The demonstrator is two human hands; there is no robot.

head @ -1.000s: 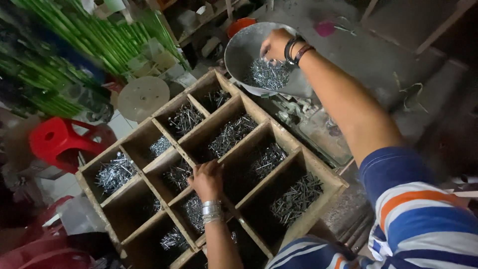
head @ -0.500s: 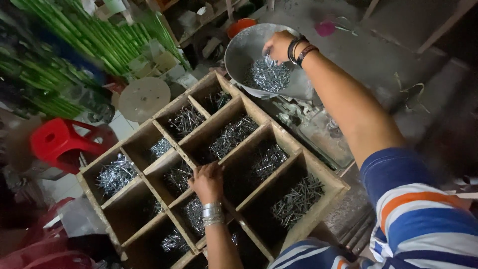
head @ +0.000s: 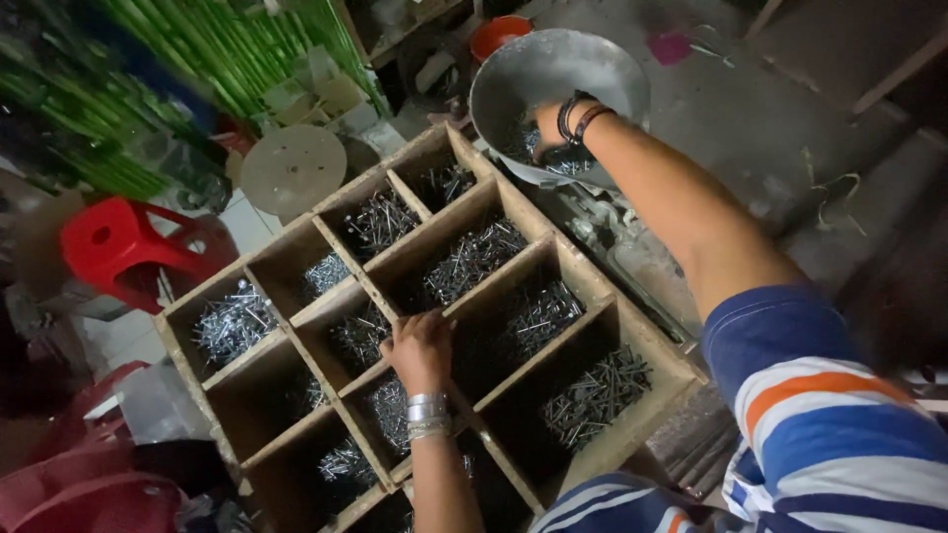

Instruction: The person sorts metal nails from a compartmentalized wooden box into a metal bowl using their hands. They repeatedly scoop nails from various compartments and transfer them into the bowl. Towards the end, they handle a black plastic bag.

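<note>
A wooden box point(head: 583, 262) split into several compartments lies in front of me, most of them holding loose steel nails point(head: 474, 259). My left hand point(head: 422, 345), with metal bangles at the wrist, grips the middle wooden divider. My right hand point(head: 548, 133), wearing dark wristbands, reaches into a grey metal bowl point(head: 602, 69) at the box's far corner and is down among the nails point(head: 518, 146) in it. Its fingers are hidden by the wrist, so I cannot tell whether they hold nails.
A red plastic stool point(head: 118, 242) stands to the left. Green rods point(head: 227, 49) lean at the upper left, with a round beige disc point(head: 293, 168) below them. An orange tub point(head: 499, 35) sits behind the bowl. Grey concrete floor point(head: 770, 118) lies to the right.
My right hand has dropped from above the bowl's rim down into the nails inside it. My left hand stays on the divider.
</note>
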